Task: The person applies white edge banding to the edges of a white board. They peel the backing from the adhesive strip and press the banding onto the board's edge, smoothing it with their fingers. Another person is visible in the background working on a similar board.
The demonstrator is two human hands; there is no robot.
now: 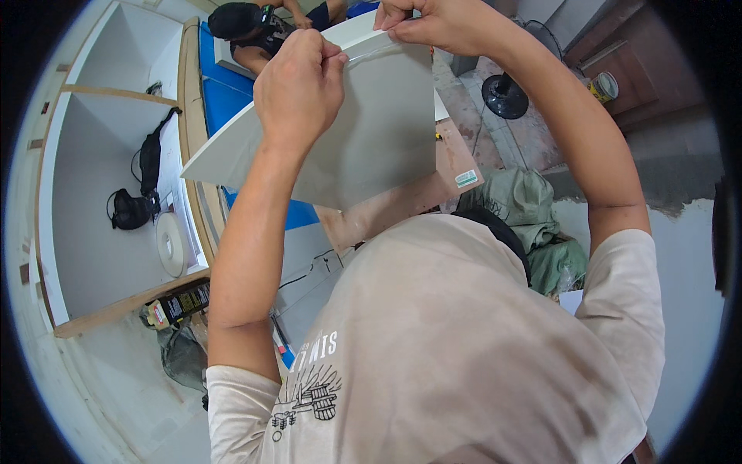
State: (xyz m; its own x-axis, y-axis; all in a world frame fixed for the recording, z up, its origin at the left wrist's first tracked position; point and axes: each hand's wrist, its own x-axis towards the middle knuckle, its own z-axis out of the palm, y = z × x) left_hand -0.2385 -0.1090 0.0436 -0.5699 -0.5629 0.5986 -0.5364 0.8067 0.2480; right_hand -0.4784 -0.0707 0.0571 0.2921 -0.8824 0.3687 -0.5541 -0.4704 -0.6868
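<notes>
A light grey board (pixel 371 131) stands tilted in front of my chest, its broad face toward me. Along its top runs a white edge (pixel 359 40), with a shiny, clear film-like line just under it. My left hand (pixel 300 89) is closed at the left part of this edge, thumb and fingers pressed together. Farther right, my right hand (pixel 421 22) pinches the same edge between thumb and fingertips. Whether a thin film is also caught in the fingers, I cannot make out. A pale triangular panel (pixel 224 151) shows behind my left forearm.
A white open cabinet (pixel 100 185) with a black strap pouch (pixel 133 209) and a tape roll (pixel 171 244) stands left. Another person (pixel 267 35) sits beyond the board. Right are a black round base (pixel 505 96), green sacks (pixel 514 201) and a paint can (pixel 603 87).
</notes>
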